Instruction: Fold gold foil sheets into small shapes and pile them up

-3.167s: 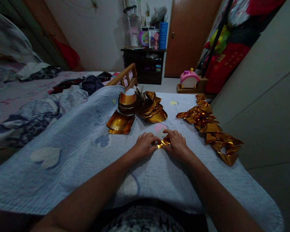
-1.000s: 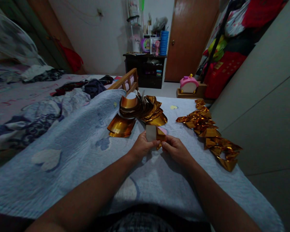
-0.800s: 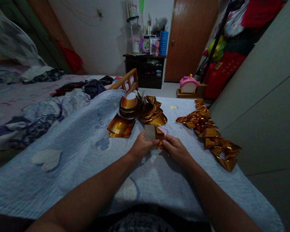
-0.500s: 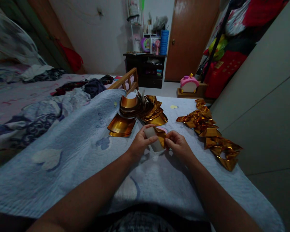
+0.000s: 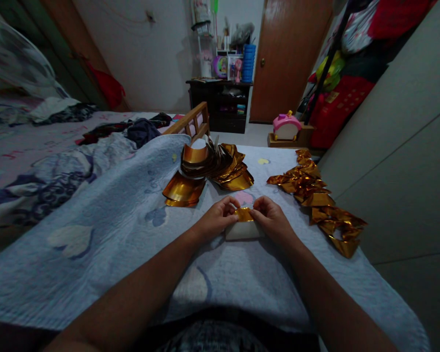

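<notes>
Between my two hands is a sheet of gold foil paper (image 5: 244, 231), its pale side showing below and a shiny gold fold along the top. My left hand (image 5: 223, 213) pinches its upper left part, thumb on top. My right hand (image 5: 267, 215) grips the upper right part the same way, fingers curled. Just beyond lies a fanned stack of gold foil sheets (image 5: 185, 189), some curling upward. To the right runs a row of folded gold foil pieces (image 5: 319, 198), overlapping one another.
A light blue quilt (image 5: 132, 254) with heart patterns lies under everything. Rumpled clothes (image 5: 143, 132) are on the bed at left, beside a wooden rail (image 5: 188, 120). A pink toy (image 5: 286, 127) sits past the far edge. A pale cabinet (image 5: 407, 161) borders the right.
The paper has turned from a tilted position to lie level, with a gold fold now across its top. My left hand has shifted from around its left side to the upper edge.
</notes>
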{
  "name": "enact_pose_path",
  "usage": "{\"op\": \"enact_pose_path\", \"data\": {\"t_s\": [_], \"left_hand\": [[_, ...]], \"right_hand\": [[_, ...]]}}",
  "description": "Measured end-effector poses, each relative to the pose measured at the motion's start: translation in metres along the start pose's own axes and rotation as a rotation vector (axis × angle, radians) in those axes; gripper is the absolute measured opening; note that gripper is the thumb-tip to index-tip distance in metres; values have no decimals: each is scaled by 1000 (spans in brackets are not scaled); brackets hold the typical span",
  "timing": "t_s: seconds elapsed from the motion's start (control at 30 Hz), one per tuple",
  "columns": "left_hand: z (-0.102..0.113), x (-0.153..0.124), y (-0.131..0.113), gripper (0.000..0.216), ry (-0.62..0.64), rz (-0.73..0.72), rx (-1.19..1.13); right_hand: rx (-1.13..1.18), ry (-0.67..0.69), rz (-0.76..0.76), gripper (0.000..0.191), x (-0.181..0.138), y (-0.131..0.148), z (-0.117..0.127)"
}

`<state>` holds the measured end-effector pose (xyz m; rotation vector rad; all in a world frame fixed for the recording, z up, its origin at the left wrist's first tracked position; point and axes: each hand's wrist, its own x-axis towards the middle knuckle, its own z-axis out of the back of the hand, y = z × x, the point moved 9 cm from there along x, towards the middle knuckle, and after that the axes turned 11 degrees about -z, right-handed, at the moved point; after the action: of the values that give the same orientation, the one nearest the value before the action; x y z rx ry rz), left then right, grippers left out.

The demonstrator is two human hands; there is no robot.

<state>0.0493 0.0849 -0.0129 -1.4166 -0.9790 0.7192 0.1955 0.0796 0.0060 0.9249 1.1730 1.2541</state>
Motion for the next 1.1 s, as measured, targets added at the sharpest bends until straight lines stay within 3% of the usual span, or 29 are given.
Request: {"op": "enact_pose_path", "data": {"t_s": [0.2,0.43,0.57,0.67,0.9,1.1], "left_hand": [[-4,0,-5,26,56,-49,31],[3,1,-11,23,49,-65,258],[7,1,-8,23,-24,-3,224],[13,1,-1,25,-118,55,149],[21,0,7,32,-254,98,3],[15,0,-2,32,-191,53,113]], "right_hand": [[21,39,-3,17,-1,3,1],[-60,43,8,13,2,-5,2],[-348,-98,188,5,-2,7,6],[-504,-172,366,12,-13,23,2],[-743,-112,458,38,-28,23,-28],[-839,-42,518,29,-35,28,-46]]}}
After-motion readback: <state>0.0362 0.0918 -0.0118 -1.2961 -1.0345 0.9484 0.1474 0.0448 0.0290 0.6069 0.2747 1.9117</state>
